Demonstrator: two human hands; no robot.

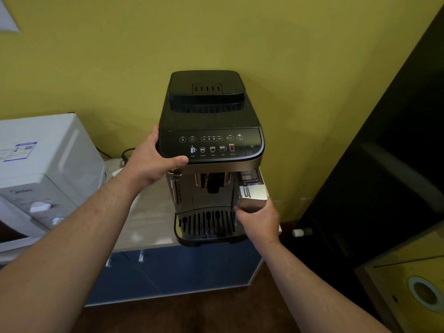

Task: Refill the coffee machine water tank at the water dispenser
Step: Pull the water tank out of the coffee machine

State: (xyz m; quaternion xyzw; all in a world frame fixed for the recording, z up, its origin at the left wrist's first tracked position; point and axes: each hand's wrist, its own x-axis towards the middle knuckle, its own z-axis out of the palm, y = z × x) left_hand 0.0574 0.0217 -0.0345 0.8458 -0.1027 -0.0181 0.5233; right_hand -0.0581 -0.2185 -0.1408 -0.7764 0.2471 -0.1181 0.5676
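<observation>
A black and silver coffee machine (211,131) stands on a light countertop (149,222) against a yellow-green wall. My left hand (153,159) grips the machine's upper left front corner, thumb lying along the front edge under the control panel. The silver front of the water tank (253,197) sticks out a little at the machine's lower right. My right hand (258,221) holds that tank front from below, fingers curled around its lower edge. The tank's body is hidden inside the machine. No water dispenser is in view.
A white microwave (43,174) sits on the counter to the left, with a power strip and cable (120,162) behind it. Blue cabinet doors (173,272) are below. A dark tall cabinet (389,164) stands close on the right, and a wooden box (413,284) at lower right.
</observation>
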